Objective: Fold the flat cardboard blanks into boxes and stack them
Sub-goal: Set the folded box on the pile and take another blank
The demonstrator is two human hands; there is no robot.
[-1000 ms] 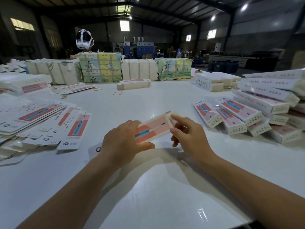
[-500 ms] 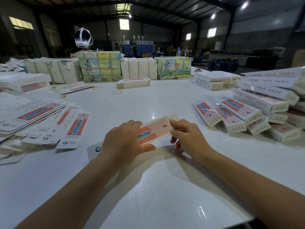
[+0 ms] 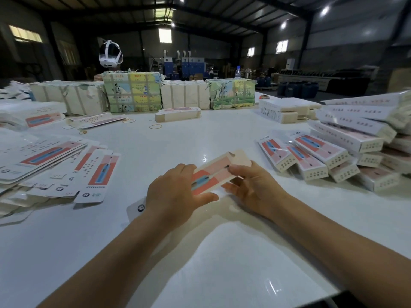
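Observation:
A pink-and-red printed cardboard blank [image 3: 213, 174] is held just above the white table [image 3: 222, 252] at the centre. My left hand [image 3: 175, 194] grips its near end, thumb along the front edge. My right hand [image 3: 251, 187] pinches its far part, where a plain tan flap [image 3: 241, 157] sticks out open. Flat blanks [image 3: 66, 165] lie fanned out on the left. Folded boxes [image 3: 320, 156] are piled on the right, several high at the far right.
Wrapped bundles [image 3: 133, 92] line the table's far edge, with a white headset [image 3: 110, 54] above them. A single folded box [image 3: 178, 113] and rubber bands [image 3: 155, 126] lie mid-table. More white boxes [image 3: 282, 110] sit at the back right.
My right hand slid down along the blank from its far tip toward the middle. The blank tilted slightly and its end flap now shows open.

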